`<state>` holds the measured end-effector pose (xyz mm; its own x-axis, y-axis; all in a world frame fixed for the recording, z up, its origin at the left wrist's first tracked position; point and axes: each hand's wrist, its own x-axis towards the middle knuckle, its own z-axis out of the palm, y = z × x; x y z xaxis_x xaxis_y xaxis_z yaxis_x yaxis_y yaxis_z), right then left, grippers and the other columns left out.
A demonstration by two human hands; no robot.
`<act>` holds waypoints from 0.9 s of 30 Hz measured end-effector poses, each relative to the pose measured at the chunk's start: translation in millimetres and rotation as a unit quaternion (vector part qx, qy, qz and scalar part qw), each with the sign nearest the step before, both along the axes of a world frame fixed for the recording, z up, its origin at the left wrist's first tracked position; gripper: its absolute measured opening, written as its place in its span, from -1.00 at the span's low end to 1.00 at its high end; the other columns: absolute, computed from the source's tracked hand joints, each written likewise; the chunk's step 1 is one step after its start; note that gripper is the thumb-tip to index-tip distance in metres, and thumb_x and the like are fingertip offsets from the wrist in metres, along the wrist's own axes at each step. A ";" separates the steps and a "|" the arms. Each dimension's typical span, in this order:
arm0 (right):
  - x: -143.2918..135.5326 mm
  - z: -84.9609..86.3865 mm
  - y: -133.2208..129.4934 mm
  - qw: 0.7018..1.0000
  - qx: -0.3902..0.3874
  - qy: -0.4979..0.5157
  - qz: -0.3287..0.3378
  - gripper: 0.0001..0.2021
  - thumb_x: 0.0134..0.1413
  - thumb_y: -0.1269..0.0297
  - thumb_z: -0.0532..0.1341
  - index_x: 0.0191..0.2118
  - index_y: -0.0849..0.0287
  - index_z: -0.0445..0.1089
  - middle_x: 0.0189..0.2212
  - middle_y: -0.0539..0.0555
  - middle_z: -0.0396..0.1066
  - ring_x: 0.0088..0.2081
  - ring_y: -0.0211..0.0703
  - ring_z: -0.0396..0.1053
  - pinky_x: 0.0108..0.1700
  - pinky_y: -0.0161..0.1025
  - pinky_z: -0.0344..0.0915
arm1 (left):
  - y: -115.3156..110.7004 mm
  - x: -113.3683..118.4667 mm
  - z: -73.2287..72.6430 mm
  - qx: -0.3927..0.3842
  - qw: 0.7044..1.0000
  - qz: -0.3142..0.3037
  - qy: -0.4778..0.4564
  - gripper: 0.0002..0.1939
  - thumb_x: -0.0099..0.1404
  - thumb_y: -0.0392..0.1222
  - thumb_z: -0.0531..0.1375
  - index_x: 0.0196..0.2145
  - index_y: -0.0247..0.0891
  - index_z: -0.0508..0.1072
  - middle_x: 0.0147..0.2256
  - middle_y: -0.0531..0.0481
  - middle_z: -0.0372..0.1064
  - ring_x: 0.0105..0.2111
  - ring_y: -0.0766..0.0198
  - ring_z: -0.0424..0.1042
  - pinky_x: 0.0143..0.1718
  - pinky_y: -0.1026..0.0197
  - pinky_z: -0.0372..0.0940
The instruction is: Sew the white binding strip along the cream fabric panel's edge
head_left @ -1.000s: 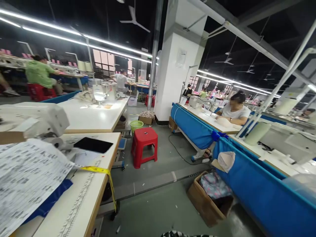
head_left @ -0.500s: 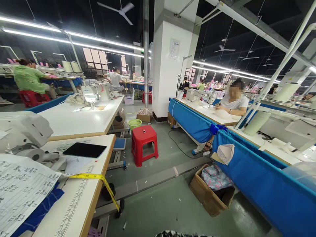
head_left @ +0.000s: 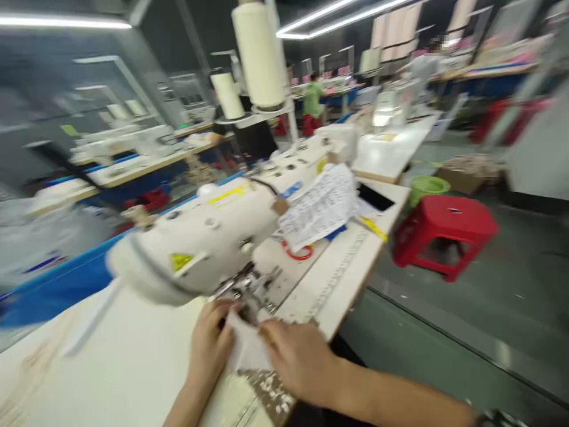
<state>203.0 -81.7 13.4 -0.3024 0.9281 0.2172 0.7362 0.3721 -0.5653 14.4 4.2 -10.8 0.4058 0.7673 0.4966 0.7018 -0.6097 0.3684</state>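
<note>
A small piece of white fabric (head_left: pixel 249 349) lies at the needle end of a white sewing machine (head_left: pixel 213 231). My left hand (head_left: pixel 212 335) grips its left edge, fingers curled close to the metal presser foot area (head_left: pixel 249 290). On the other side, my right hand (head_left: pixel 302 360) pinches the right edge between thumb and fingers. Motion blurs the fabric, and my hands partly cover it. Pale bits of lint or scraps are scattered on the brown patch (head_left: pixel 271 388) of the table just below.
A handwritten sheet (head_left: pixel 320 207), red-handled scissors (head_left: pixel 299 254), a black phone (head_left: pixel 376 197) and a yellow tape measure (head_left: pixel 373 228) lie beyond the machine. Thread cones (head_left: pixel 258 56) stand behind it. A red stool (head_left: pixel 448 228) and a green basket (head_left: pixel 427 187) are to the right.
The view has swung left and down to the sewing machine. Both my hands, out of view before, now show at the white fabric. The stool has shifted rightward in view.
</note>
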 end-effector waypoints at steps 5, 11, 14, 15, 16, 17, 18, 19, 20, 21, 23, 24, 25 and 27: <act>4.6 -10.4 11.0 1.000 -0.005 -0.015 0.006 -0.67 0.35 0.40 0.00 0.16 0.32 0.25 -0.13 0.26 0.53 -0.26 0.09 0.54 -0.34 -0.13 0.38 | -12.9 -20.3 3.8 -0.095 0.988 0.075 -0.093 -0.76 0.23 -0.22 0.05 -0.35 -0.19 0.53 -0.27 -0.05 0.49 -0.20 0.15 0.46 -0.16 0.08 0.40; 0.5 -8.2 12.6 0.999 0.001 -0.047 0.019 -0.69 0.31 0.41 0.02 0.09 0.24 0.33 -0.19 0.19 0.54 -0.28 0.04 0.53 -0.38 -0.18 0.31 | -8.4 -13.9 5.8 -0.144 0.977 0.083 -0.135 -0.78 0.23 -0.18 0.07 -0.39 -0.18 0.52 -0.29 -0.03 0.49 -0.23 0.16 0.46 -0.17 0.10 0.37; -0.9 -10.1 15.8 0.999 0.004 -0.049 0.019 -0.69 0.31 0.42 0.01 0.09 0.25 0.33 -0.21 0.17 0.54 -0.30 0.02 0.52 -0.40 -0.18 0.29 | -8.1 -17.3 3.8 -0.147 0.976 0.090 -0.130 -0.78 0.23 -0.19 0.06 -0.35 -0.18 0.52 -0.28 -0.03 0.48 -0.22 0.16 0.46 -0.17 0.11 0.37; -1.0 -10.7 16.6 0.999 0.005 -0.049 0.019 -0.69 0.31 0.42 0.01 0.09 0.25 0.33 -0.22 0.16 0.54 -0.31 0.02 0.52 -0.41 -0.18 0.28 | -8.0 -17.9 3.1 -0.149 0.976 0.094 -0.128 -0.78 0.23 -0.19 0.06 -0.35 -0.18 0.51 -0.28 -0.03 0.48 -0.22 0.16 0.45 -0.17 0.11 0.37; -1.0 -11.2 17.3 0.999 0.006 -0.048 0.019 -0.70 0.32 0.42 0.01 0.08 0.25 0.33 -0.23 0.15 0.54 -0.31 0.02 0.52 -0.41 -0.17 0.27 | -7.9 -18.1 2.5 -0.150 0.976 0.098 -0.126 -0.79 0.23 -0.17 0.06 -0.37 -0.19 0.50 -0.28 -0.03 0.47 -0.23 0.16 0.45 -0.18 0.11 0.36; -1.0 -11.7 17.7 0.999 0.006 -0.047 0.018 -0.70 0.32 0.42 0.00 0.08 0.24 0.33 -0.25 0.14 0.53 -0.32 0.02 0.52 -0.42 -0.17 0.27 | -7.9 -18.1 2.1 -0.151 0.975 0.104 -0.124 -0.79 0.23 -0.16 0.07 -0.39 -0.19 0.49 -0.29 -0.04 0.47 -0.23 0.15 0.45 -0.19 0.11 0.36; -1.0 -12.1 18.1 0.999 0.007 -0.047 0.017 -0.70 0.32 0.42 0.00 0.07 0.24 0.34 -0.26 0.14 0.53 -0.32 0.03 0.52 -0.43 -0.16 0.26 | -7.9 -17.9 1.8 -0.152 0.975 0.109 -0.123 -0.79 0.23 -0.15 0.07 -0.40 -0.19 0.48 -0.30 -0.04 0.46 -0.24 0.15 0.45 -0.20 0.11 0.36; -1.1 -12.4 18.4 0.999 0.008 -0.047 0.017 -0.70 0.32 0.42 0.00 0.07 0.24 0.34 -0.27 0.13 0.53 -0.33 0.03 0.52 -0.44 -0.16 0.24 | -8.0 -17.6 1.8 -0.153 0.974 0.115 -0.123 -0.80 0.23 -0.14 0.07 -0.41 -0.19 0.48 -0.32 -0.04 0.45 -0.25 0.14 0.45 -0.21 0.11 0.37; -1.1 -12.7 18.5 0.999 0.009 -0.048 0.016 -0.70 0.32 0.42 0.00 0.07 0.24 0.33 -0.27 0.13 0.53 -0.34 0.03 0.52 -0.45 -0.16 0.23 | -8.2 -17.2 1.8 -0.155 0.973 0.119 -0.124 -0.80 0.22 -0.14 0.08 -0.42 -0.19 0.48 -0.33 -0.04 0.44 -0.25 0.13 0.45 -0.22 0.11 0.37; -1.0 -13.1 18.6 0.999 0.010 -0.048 0.015 -0.70 0.32 0.42 0.00 0.08 0.24 0.33 -0.28 0.12 0.52 -0.35 0.03 0.52 -0.46 -0.16 0.22 | -8.4 -17.0 1.9 -0.158 0.972 0.123 -0.126 -0.80 0.22 -0.14 0.08 -0.41 -0.19 0.48 -0.35 -0.03 0.43 -0.25 0.13 0.45 -0.22 0.11 0.37; -0.9 -14.0 18.7 0.999 0.015 -0.044 0.015 -0.70 0.33 0.42 0.00 0.08 0.24 0.32 -0.28 0.12 0.52 -0.35 0.02 0.52 -0.47 -0.16 0.20 | -8.9 -16.9 2.1 -0.163 0.969 0.127 -0.131 -0.81 0.21 -0.14 0.09 -0.40 -0.18 0.49 -0.38 -0.02 0.41 -0.24 0.12 0.44 -0.23 0.11 0.37; -0.8 -14.5 18.8 0.999 0.017 -0.041 0.014 -0.71 0.33 0.41 0.00 0.08 0.24 0.32 -0.28 0.12 0.52 -0.35 0.01 0.51 -0.47 -0.17 0.19 | -9.1 -17.0 2.0 -0.165 0.969 0.128 -0.133 -0.81 0.21 -0.14 0.09 -0.40 -0.18 0.50 -0.39 -0.02 0.40 -0.24 0.12 0.44 -0.23 0.11 0.37; -0.8 -15.0 18.9 0.999 0.019 -0.038 0.014 -0.71 0.33 0.41 0.00 0.08 0.23 0.32 -0.28 0.12 0.52 -0.35 0.00 0.51 -0.47 -0.17 0.19 | -9.2 -17.1 1.9 -0.167 0.968 0.129 -0.133 -0.81 0.21 -0.14 0.09 -0.40 -0.18 0.50 -0.39 -0.02 0.40 -0.24 0.12 0.44 -0.23 0.12 0.37; -1.1 -16.0 19.2 0.999 0.022 -0.035 0.015 -0.71 0.32 0.41 0.00 0.08 0.24 0.32 -0.26 0.12 0.53 -0.34 -0.01 0.51 -0.46 -0.17 0.20 | -9.3 -17.5 1.6 -0.170 0.968 0.130 -0.133 -0.80 0.21 -0.14 0.09 -0.39 -0.18 0.51 -0.39 -0.02 0.40 -0.24 0.13 0.43 -0.22 0.12 0.36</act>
<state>202.0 -62.5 -2.5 -0.3465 0.9080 0.2357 0.7614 0.4190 -0.4948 -3.0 -5.0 -9.2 0.0696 0.9637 0.2578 0.6672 -0.2371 0.7062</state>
